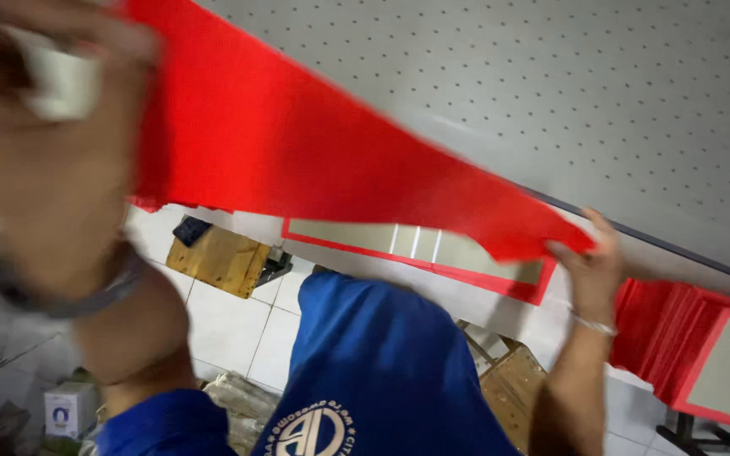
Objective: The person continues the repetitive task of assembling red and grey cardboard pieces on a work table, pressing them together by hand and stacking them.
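While the view is tilted and blurred, both hands hold one red sheet over a grey dotted surface.
Thing: red sheet (pixel 297 143), thin, flat, matte bright red, wide at the left and narrowing to a point at the right; looks like stiff paper or card, bowing slightly.
Where: it lies along the near edge of the grey perforated surface (pixel 551 84), lifted off it at both ends.
Left hand (pixel 52 152): very close to the camera, badly blurred, at the sheet's wide left end; grip cannot be told, fingers not readable; a pale tape-like patch sits on it and a band on the wrist.
Right hand (pixel 589 257): grip pinched on the sheet's narrow right tip, thumb under, fingers over; thin bracelet on the wrist.
Doing it well (judgement): keep both ends level and taut so the sheet does not crease; pinch near the edge only; move the two hands together, since a light sheet will flap or fold.
Nearby: red-framed grey panel (pixel 416 245) below the edge, stack of red sheets (pixel 661 329) at right, wooden crate (pixel 217 262) on the white tiled floor (pixel 230 329), blue clothing (pixel 382 363) low in view.
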